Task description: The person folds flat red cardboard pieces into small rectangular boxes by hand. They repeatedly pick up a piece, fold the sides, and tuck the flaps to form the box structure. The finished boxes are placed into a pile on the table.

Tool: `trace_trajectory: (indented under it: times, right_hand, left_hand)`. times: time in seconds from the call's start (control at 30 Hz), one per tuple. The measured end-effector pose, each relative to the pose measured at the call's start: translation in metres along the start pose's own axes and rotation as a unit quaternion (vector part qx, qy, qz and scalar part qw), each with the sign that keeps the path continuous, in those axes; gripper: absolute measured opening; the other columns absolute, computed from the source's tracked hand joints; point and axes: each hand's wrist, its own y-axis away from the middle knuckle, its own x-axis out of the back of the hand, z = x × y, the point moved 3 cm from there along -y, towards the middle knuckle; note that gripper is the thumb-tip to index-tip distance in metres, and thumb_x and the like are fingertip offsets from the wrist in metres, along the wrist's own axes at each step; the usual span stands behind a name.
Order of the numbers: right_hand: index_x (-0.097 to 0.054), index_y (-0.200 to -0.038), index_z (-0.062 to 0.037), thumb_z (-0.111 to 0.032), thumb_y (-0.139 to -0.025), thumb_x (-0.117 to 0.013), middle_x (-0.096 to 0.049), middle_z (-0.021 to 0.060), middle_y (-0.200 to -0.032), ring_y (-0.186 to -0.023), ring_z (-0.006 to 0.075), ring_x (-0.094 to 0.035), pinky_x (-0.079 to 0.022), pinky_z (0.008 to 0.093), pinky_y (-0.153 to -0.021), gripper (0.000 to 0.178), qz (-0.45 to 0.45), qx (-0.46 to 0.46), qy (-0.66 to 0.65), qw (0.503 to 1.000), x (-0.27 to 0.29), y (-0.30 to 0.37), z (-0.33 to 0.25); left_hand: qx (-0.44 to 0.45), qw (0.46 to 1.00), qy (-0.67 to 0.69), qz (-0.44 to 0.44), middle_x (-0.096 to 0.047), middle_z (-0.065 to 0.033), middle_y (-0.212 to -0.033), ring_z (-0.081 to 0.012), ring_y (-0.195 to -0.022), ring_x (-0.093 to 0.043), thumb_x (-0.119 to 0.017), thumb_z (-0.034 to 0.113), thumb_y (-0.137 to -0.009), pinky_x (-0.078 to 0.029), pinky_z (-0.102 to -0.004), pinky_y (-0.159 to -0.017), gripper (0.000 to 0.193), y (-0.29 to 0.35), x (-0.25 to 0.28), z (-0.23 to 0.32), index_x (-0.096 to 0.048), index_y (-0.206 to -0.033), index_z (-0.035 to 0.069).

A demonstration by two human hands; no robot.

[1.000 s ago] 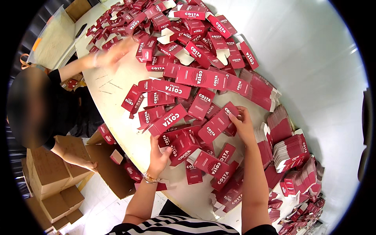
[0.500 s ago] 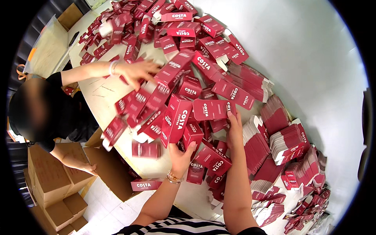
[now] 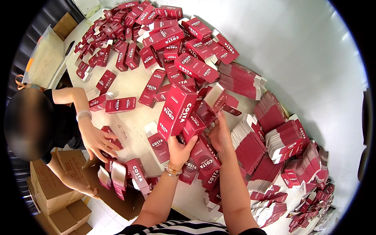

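Observation:
My left hand [image 3: 181,153] is closed around the lower end of a dark red folded carton [image 3: 175,111], which stands tilted upright. Another red box [image 3: 192,127] sits against that hand's thumb, and I cannot tell whether it is gripped too. My right hand [image 3: 220,137] is just to the right, its fingers closed on the lower part of a red carton [image 3: 214,100] with a pale end turned up; this one is slightly blurred. Below my hands, more red boxes [image 3: 205,158] lie in a loose heap on the table.
A co-worker's hand [image 3: 98,139] is over red boxes dropping into a brown cardboard box [image 3: 135,205] at the table's left edge. Stacks of flat red cartons [image 3: 250,145] line the right side. A big pile of formed boxes [image 3: 164,35] covers the far side.
The co-worker's arm has swept boxes leftward off the table into the cardboard box. The carton in my right hand has turned from lying lengthwise to end up; my left hand stays nearly in place.

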Motion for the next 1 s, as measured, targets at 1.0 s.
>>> trace_trajectory:
  times: [1.0]
  right_hand:
    - [-0.033, -0.136, -0.0119, -0.034, -0.072, -0.067, -0.040, 0.0205, -0.128, -0.115, 0.0383, -0.040, -0.031, 0.0508, -0.093, 0.076, -0.073, 0.298, 0.714, 0.630, -0.030, 0.137, 0.065]
  left_hand:
    - [0.126, 0.712, -0.684, -0.095, -0.022, -0.0188, -0.144, -0.0402, -0.131, -0.022, -0.062, 0.041, -0.077, -0.018, -0.0527, -0.106, 0.070, 0.176, 0.228, 0.035, -0.036, -0.136, 0.016]
